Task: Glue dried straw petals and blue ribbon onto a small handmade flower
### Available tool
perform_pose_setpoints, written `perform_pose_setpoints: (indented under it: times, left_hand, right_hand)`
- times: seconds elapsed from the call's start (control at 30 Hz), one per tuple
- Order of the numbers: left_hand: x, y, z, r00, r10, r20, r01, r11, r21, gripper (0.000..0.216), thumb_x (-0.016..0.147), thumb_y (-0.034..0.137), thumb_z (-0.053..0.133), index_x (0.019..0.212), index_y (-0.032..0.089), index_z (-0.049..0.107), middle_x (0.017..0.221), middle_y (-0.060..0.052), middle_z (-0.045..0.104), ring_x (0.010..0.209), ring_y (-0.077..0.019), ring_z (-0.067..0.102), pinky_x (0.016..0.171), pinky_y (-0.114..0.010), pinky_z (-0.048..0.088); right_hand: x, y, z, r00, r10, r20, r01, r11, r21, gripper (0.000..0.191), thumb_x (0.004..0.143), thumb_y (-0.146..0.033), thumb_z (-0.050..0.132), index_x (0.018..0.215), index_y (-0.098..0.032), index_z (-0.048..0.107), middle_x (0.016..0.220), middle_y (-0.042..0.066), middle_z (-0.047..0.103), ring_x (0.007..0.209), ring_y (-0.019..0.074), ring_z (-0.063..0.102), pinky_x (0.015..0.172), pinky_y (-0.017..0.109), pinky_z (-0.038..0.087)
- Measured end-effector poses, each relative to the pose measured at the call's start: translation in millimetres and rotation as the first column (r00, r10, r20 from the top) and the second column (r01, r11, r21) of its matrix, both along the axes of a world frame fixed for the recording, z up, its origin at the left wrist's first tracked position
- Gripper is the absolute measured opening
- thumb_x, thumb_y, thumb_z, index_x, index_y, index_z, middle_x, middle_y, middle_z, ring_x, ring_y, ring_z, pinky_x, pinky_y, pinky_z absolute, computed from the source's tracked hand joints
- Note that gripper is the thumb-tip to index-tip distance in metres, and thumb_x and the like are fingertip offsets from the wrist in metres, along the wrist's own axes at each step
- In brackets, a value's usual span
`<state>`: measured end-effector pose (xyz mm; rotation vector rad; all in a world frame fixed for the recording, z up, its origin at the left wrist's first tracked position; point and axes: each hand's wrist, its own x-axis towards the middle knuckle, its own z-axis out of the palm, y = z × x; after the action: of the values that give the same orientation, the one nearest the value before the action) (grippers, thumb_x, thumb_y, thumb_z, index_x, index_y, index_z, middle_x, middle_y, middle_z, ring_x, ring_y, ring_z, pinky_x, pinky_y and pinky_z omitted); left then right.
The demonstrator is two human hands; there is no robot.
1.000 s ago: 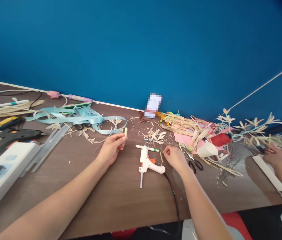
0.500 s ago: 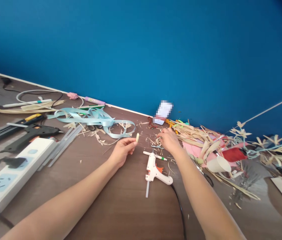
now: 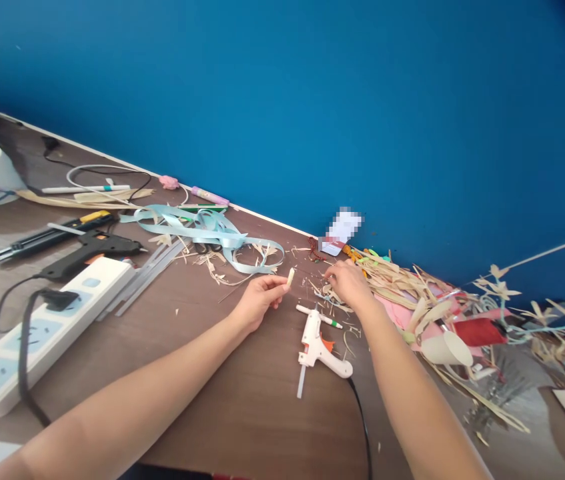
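On the brown wooden bench [image 3: 222, 407], a white hot-glue gun [image 3: 318, 345] lies on its side. Its black cord [image 3: 361, 417] runs from the handle toward the near edge. Far to the left of the gun sits a long white power strip [image 3: 7, 360] with a black plug [image 3: 55, 300] in it.

Just beyond the gun lies a thin white pen with a green tip [image 3: 319, 316]. Beyond the gun and to its left, the left hand [image 3: 257, 303] has thumb and forefinger pressed together, pinching a short pale leaf strip [image 3: 291, 277]. Beyond the gun and slightly right, the right hand [image 3: 349, 285] rests with fingers curled down on a loose heap of pale dried-leaf cuttings [image 3: 333, 297]. I cannot tell whether they grip any piece.

Farther off, left of the gun, lie a black glue gun [image 3: 89, 250] and a tangled light blue satin ribbon [image 3: 202, 230]. A deep blue wall [image 3: 282, 100] stands behind.
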<state>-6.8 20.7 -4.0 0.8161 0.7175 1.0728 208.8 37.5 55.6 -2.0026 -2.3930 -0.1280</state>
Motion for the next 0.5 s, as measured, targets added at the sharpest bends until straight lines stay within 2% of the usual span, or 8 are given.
perform_pose_setpoints:
  times: [0.1, 0.2, 0.3, 0.37, 0.5]
  left_hand:
    - [-0.3, 0.1, -0.1, 1.0, -0.007, 0.011, 0.007, 1.0, 0.007, 0.025, 0.057, 0.029, 0.071, 0.073, 0.013, 0.063, 0.05, 0.004, 0.051, 0.042, -0.0054, 0.04, 0.041, -0.019, 0.029]
    - [-0.6, -0.2, 0.8, 1.0, -0.012, 0.017, 0.012, 1.0, 0.004, 0.023, 0.057, 0.028, 0.071, 0.073, 0.014, 0.063, 0.05, 0.004, 0.051, 0.042, -0.0051, 0.04, 0.041, -0.019, 0.029]
    - [-0.6, -0.4, 1.4, 1.0, -0.008, 0.021, 0.008, 1.0, -0.004, 0.023, 0.057, 0.028, 0.071, 0.073, 0.014, 0.063, 0.049, 0.004, 0.05, 0.042, -0.0051, 0.04, 0.042, -0.019, 0.029]
    - [-0.5, -0.4, 1.5, 1.0, -0.009, 0.016, 0.009, 1.0, -0.005, 0.024, 0.056, 0.029, 0.071, 0.072, 0.014, 0.063, 0.048, 0.004, 0.05, 0.042, -0.0054, 0.04, 0.042, -0.02, 0.03]
    - [-0.4, -0.4, 1.2, 1.0, -0.012, 0.021, 0.012, 1.0, -0.01, 0.023, 0.056, 0.029, 0.071, 0.072, 0.014, 0.063, 0.048, 0.004, 0.051, 0.042, -0.0051, 0.04, 0.042, -0.02, 0.03]
  right_hand:
    - [-1.7, 0.5, 1.4, 0.996, 0.006, -0.085, -0.009, 0.999, -0.039, 0.013, 0.069, -0.012, 0.059, 0.07, -0.022, 0.068, 0.077, 0.006, 0.059, 0.084, 0.0218, 0.045, 0.071, 0.031, 0.031]
    - [-4.2, 1.7, -0.3, 0.977, -0.001, -0.213, -0.016, 0.997, -0.08, 0.014, 0.058, -0.008, 0.065, 0.055, -0.021, 0.065, 0.068, 0.004, 0.058, 0.081, 0.0202, 0.046, 0.07, 0.029, 0.033]
    - [-5.4, 3.0, -2.8, 0.921, -0.053, -0.387, 0.039, 0.998, -0.045, 0.011, 0.062, -0.011, 0.062, 0.054, -0.02, 0.063, 0.069, 0.004, 0.058, 0.082, 0.0193, 0.048, 0.072, 0.03, 0.035]
    - [-5.5, 3.3, -4.5, 0.846, -0.105, -0.523, 0.113, 0.993, -0.018, 0.009, 0.068, -0.02, 0.057, 0.065, -0.019, 0.065, 0.075, 0.004, 0.06, 0.078, 0.0177, 0.05, 0.071, 0.03, 0.037]
    - [-6.4, -0.1, -6.7, 0.612, -0.227, -0.758, 0.25, 0.964, -0.087, 0.029, 0.072, -0.038, 0.048, 0.082, -0.014, 0.061, 0.071, 0.005, 0.062, 0.058, 0.0141, 0.052, 0.052, 0.027, 0.041]
